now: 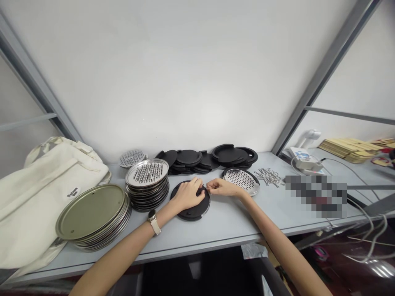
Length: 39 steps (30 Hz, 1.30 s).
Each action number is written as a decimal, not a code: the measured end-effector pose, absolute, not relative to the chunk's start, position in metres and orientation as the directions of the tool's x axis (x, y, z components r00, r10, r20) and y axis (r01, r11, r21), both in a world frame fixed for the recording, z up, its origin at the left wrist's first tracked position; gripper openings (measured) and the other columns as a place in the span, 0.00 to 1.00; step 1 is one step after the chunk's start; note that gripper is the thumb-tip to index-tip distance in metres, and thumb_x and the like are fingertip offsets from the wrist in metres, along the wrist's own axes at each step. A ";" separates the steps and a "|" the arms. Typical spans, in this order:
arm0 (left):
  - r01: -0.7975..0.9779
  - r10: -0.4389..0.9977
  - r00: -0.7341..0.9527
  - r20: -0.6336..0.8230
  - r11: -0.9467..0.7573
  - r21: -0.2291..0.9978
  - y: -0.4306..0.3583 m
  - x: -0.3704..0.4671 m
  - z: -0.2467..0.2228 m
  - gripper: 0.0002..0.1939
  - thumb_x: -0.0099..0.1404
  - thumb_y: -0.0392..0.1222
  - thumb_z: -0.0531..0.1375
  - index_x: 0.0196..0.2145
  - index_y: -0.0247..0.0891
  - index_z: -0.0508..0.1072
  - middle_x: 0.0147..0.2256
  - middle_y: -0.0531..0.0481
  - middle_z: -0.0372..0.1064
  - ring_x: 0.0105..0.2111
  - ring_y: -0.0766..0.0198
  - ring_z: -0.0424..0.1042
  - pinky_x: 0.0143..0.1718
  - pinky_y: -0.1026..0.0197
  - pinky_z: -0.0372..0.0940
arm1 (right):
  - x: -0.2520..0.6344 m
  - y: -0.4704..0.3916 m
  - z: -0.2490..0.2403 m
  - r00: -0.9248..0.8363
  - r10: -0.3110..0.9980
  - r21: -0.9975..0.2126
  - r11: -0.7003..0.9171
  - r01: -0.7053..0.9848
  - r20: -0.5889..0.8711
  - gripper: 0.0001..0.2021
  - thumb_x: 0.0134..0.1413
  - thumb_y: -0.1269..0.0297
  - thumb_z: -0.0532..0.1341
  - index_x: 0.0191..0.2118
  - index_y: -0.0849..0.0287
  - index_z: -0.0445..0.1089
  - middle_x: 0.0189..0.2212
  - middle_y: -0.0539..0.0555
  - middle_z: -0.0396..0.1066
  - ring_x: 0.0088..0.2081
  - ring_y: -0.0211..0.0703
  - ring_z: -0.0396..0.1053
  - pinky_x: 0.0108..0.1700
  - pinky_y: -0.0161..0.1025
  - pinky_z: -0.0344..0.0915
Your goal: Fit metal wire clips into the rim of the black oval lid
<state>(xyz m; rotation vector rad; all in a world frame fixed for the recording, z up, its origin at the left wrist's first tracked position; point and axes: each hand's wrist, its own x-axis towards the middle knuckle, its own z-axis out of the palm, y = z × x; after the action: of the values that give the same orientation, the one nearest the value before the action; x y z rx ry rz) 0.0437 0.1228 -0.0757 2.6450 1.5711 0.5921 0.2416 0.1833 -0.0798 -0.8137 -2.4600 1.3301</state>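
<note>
A round black cover (184,213) with a metal rim showing along its right edge lies flat near the middle of the table. My left hand (189,193) is laid over it, fingers bent and gripping its upper right part. At that same edge, my right hand (220,187) pinches a small metal clip (204,186), mostly hidden by the fingers. Just right of my hands lies a round metal grater (239,181) with a black rim piece. Beyond it is a loose pile of small metal clips (269,176).
Round graters (147,172) are stacked left of the cover, beside stacked green round trays (92,211) and a cream cloth bag (40,185). Several black covers (188,158) line the wall. Right of a grey metal post (321,74) are cables, a white device (310,164) and wooden pieces (348,149).
</note>
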 end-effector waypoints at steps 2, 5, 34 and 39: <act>0.842 0.844 0.432 0.317 -0.504 0.193 0.123 0.043 -0.076 0.05 0.62 0.43 0.53 0.35 0.40 0.61 0.33 0.52 0.63 0.27 0.63 0.65 0.27 0.62 0.55 | 0.244 0.183 -0.079 -0.828 0.555 -0.828 0.427 0.364 -0.077 0.10 0.48 0.63 0.51 0.21 0.58 0.49 0.19 0.42 0.45 0.23 0.30 0.43 0.26 0.31 0.43; 0.844 0.844 0.428 0.323 -0.501 0.192 0.124 0.041 -0.076 0.05 0.62 0.42 0.52 0.35 0.40 0.61 0.34 0.51 0.63 0.28 0.63 0.66 0.28 0.61 0.55 | 0.247 0.183 -0.077 -0.837 0.538 -0.832 0.415 0.367 -0.101 0.10 0.47 0.63 0.51 0.21 0.58 0.51 0.19 0.43 0.47 0.23 0.31 0.44 0.26 0.31 0.44; 0.787 0.797 0.537 0.276 -0.591 0.178 0.123 0.038 -0.072 0.05 0.63 0.42 0.52 0.36 0.40 0.62 0.34 0.51 0.63 0.31 0.62 0.66 0.31 0.61 0.57 | 0.242 0.178 -0.076 -0.825 0.556 -0.842 0.394 0.369 -0.101 0.12 0.51 0.59 0.53 0.23 0.60 0.58 0.20 0.44 0.54 0.23 0.31 0.49 0.26 0.31 0.48; 0.793 0.789 0.526 0.318 -0.590 0.152 0.124 0.038 -0.073 0.05 0.63 0.43 0.53 0.35 0.40 0.60 0.33 0.53 0.63 0.29 0.62 0.65 0.28 0.61 0.55 | 0.243 0.179 -0.077 -0.833 0.545 -0.839 0.405 0.362 -0.096 0.10 0.51 0.61 0.52 0.23 0.60 0.58 0.20 0.44 0.55 0.23 0.31 0.49 0.27 0.31 0.48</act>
<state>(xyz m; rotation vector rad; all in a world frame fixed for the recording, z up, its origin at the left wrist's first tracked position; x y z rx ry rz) 0.0384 0.1238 -0.0731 2.7544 1.4267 0.5639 0.2429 0.1794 -0.0765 -0.8070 -2.4658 1.3990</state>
